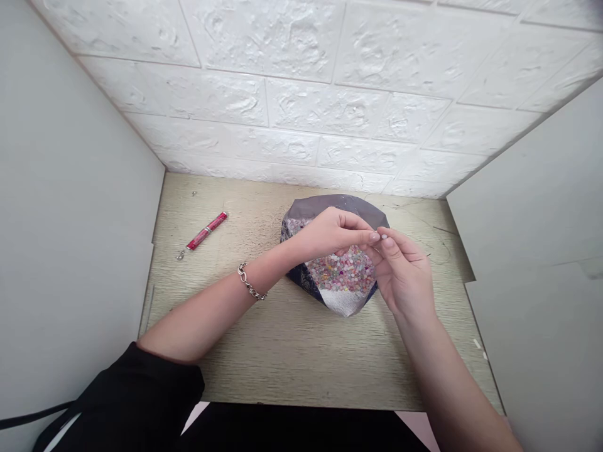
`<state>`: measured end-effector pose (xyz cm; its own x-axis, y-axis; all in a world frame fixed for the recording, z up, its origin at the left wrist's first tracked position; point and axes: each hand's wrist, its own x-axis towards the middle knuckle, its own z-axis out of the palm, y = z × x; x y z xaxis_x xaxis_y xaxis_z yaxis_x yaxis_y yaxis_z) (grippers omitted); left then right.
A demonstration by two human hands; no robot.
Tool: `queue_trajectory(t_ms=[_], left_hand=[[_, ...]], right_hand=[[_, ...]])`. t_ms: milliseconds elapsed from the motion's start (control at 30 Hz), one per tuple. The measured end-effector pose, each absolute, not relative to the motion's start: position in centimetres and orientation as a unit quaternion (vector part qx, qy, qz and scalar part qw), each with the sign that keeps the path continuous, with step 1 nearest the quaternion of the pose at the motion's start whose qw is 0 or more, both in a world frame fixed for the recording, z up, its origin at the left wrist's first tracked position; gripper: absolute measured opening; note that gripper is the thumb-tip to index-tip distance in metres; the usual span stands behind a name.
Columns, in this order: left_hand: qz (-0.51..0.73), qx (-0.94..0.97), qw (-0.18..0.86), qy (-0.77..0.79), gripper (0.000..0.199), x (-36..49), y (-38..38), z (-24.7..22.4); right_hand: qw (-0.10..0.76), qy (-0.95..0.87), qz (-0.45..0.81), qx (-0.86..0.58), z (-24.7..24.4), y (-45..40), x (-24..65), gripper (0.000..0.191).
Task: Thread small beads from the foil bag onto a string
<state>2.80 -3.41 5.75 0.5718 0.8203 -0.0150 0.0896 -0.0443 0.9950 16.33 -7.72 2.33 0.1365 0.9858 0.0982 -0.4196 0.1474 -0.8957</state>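
A soft-sided bag or pouch point(346, 304) lies open on the table, filled with small pink, white and multicoloured beads point(342, 270). Above its right side my two hands meet at the fingertips. My left hand point(336, 233), with a chain bracelet on the wrist, is closed in a pinch; what lies between its fingers is too small to make out. A tiny pale bead point(384, 236) shows between the thumb and finger of my right hand point(405, 270).
On the left of the wooden table point(301, 370) lies a red tube point(207, 231) with small shiny bits by its lower end. Thin thread or wire point(438, 229) curls at the right. A white brick-patterned wall stands behind, with grey panels at both sides.
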Motion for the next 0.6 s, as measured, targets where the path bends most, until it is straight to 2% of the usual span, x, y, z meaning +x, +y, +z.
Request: queue_trajectory(t_ms=[600], left_hand=[[0.300, 0.622, 0.633, 0.349, 0.033, 3.09, -3.63, 5.60]], right_hand=[[0.641, -0.411, 0.522, -0.385, 2.13, -7.66, 16.47, 0.013]])
